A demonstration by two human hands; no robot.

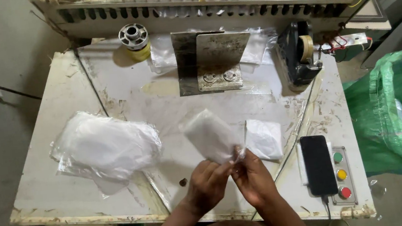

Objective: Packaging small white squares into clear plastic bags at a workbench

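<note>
Near the front edge of the worn white tabletop (50, 193), left hand (207, 183) & right hand (253, 178) both pinch the lower end of a small clear plastic bag (209, 136), angled up-left; bare tabletop just beyond it.

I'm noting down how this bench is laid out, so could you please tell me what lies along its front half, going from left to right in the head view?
Pile of clear plastic bags → left hand → right hand, both pinching one small clear bag → folded white bag → black phone → column of green, yellow and red buttons → green woven sack.
</note>
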